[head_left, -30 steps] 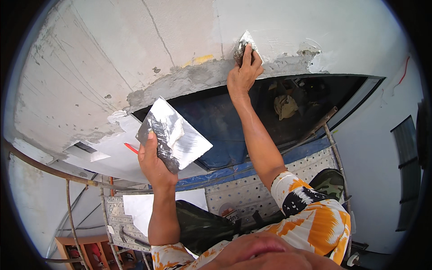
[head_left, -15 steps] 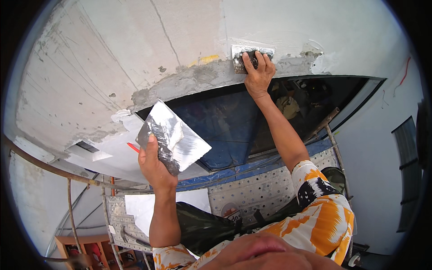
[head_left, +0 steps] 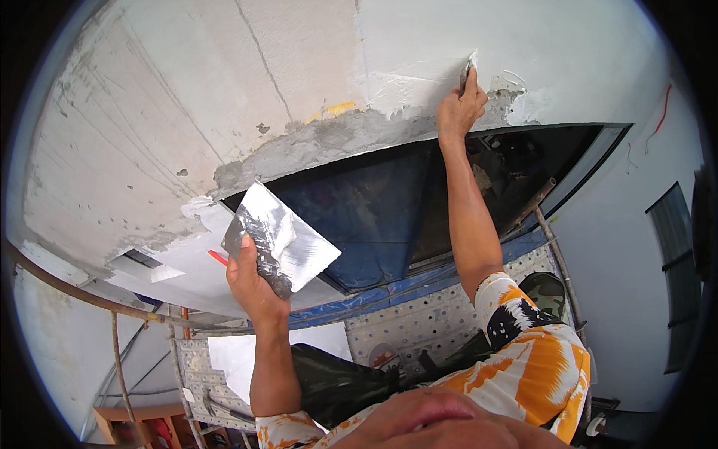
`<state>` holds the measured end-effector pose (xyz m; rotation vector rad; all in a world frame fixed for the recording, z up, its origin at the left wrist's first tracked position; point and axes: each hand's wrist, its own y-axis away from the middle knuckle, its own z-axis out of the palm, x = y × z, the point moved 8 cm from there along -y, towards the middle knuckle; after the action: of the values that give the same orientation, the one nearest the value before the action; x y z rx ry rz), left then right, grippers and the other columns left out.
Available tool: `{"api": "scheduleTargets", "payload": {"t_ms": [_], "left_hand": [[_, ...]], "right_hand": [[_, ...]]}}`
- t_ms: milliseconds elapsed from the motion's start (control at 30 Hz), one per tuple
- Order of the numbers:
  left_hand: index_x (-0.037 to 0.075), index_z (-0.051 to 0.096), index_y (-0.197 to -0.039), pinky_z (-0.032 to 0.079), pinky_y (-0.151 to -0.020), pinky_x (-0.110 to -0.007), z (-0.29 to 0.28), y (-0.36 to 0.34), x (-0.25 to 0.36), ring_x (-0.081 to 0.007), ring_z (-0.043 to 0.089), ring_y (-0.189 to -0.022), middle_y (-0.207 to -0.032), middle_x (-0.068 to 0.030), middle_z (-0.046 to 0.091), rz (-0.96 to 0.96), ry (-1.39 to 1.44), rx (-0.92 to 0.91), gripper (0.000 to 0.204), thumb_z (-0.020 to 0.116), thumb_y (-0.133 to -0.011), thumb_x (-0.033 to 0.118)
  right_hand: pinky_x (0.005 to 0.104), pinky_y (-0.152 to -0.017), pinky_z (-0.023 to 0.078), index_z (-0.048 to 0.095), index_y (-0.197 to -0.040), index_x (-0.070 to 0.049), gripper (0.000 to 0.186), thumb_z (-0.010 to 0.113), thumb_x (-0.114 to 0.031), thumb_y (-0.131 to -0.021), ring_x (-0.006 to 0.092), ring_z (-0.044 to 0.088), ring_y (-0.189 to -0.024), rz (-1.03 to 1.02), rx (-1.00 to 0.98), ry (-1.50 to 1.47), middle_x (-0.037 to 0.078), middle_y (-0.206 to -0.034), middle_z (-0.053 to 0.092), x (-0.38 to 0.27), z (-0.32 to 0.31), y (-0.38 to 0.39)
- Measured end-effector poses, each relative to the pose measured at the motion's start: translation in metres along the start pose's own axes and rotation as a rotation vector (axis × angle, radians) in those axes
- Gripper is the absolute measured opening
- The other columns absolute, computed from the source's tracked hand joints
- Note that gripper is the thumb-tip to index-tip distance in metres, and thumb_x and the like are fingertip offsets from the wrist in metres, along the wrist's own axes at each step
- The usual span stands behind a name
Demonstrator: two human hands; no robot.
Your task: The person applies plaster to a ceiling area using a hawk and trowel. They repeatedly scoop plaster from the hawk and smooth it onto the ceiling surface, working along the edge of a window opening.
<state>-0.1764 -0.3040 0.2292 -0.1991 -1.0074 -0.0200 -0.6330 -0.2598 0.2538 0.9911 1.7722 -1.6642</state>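
Right hand: As the wall (head_left: 419, 37) rises pale above a dark window opening (head_left: 359, 202), a person's right hand (head_left: 460, 116) grips a small scraper (head_left: 468, 73), fingers wrapped about it.
Scraper: It is seen nearly edge-on at the wall, above the rough grey strip (head_left: 299, 146); most of its face is hidden, and I cannot tell whether it touches.
Left hand: Thumb on top, the left hand (head_left: 254, 288) clasps a broad metal plate (head_left: 313, 258), tilted in front of the window's left end; its fingers are hidden underneath.
Plate: Bright silver on one side, smeared dark on the other, it bears a lump of white paste (head_left: 283, 241).
Red piece: Beside the left hand pokes a red tip (head_left: 218, 257), its remainder out of sight.
Lettering: Near the legs, a rounded thing (head_left: 383, 353) on the hole-dotted platform (head_left: 449, 314) carries bold letters, partly covered.
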Motion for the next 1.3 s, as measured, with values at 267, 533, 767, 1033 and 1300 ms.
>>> {"api": "scheduleTargets", "payload": {"t_ms": [267, 533, 767, 1033, 1300], "left_hand": [[-0.003, 0.060, -0.117, 0.054, -0.078, -0.031, 0.014, -0.003, -0.016, -0.0171, 0.067, -0.089, -0.105, -0.0086, 0.067, -0.015, 0.012, -0.041, 0.029, 0.055, -0.098, 0.019], [-0.004, 0.059, -0.119, 0.053, -0.082, -0.031, 0.026, 0.004, -0.011, -0.0173, 0.066, -0.093, -0.107, -0.0096, 0.067, 0.005, -0.018, -0.042, 0.031, 0.055, -0.098, 0.018], [-0.003, 0.058, -0.118, 0.055, -0.079, -0.031, 0.035, 0.008, -0.007, -0.0163, 0.067, -0.090, -0.105, -0.0095, 0.067, 0.004, 0.046, -0.034, 0.027, 0.055, -0.098, 0.015], [-0.004, 0.060, -0.118, 0.054, -0.080, -0.031, 0.030, 0.010, -0.004, -0.0176, 0.067, -0.092, -0.105, -0.0100, 0.067, 0.021, -0.010, -0.004, 0.031, 0.055, -0.098, 0.018], [-0.002, 0.059, -0.118, 0.054, -0.079, -0.031, 0.025, 0.005, -0.010, -0.0164, 0.066, -0.091, -0.105, -0.0089, 0.067, 0.027, -0.009, 0.010, 0.028, 0.056, -0.097, 0.017]], "right_hand": [[0.0529, -0.101, 0.033, 0.049, -0.140, -0.021, 0.071, 0.059, 0.007, -0.076, 0.0420, 0.038, -0.118, -0.403, -0.240, 0.020, 0.022, -0.130, 0.040, -0.107, 0.059, 0.180], [0.0469, -0.095, 0.036, 0.059, -0.132, -0.024, 0.066, 0.059, 0.007, -0.074, 0.0344, 0.045, -0.116, -0.618, 0.018, 0.057, 0.014, -0.124, 0.049, -0.051, 0.007, 0.095], [0.0466, -0.095, 0.036, 0.059, -0.133, -0.025, 0.061, 0.061, 0.001, -0.078, 0.0311, 0.047, -0.115, -0.748, -0.131, 0.158, 0.007, -0.123, 0.053, -0.009, -0.001, 0.144], [0.0475, -0.096, 0.038, 0.040, -0.146, -0.010, 0.062, 0.060, -0.002, -0.088, 0.0403, 0.041, -0.114, 0.041, 0.007, 0.023, 0.021, -0.131, 0.040, 0.011, 0.012, 0.040], [0.0536, -0.100, 0.033, 0.047, -0.143, -0.019, 0.071, 0.059, 0.008, -0.078, 0.0396, 0.040, -0.117, -0.390, -0.269, -0.014, 0.019, -0.129, 0.041, -0.109, 0.060, 0.188]]}}
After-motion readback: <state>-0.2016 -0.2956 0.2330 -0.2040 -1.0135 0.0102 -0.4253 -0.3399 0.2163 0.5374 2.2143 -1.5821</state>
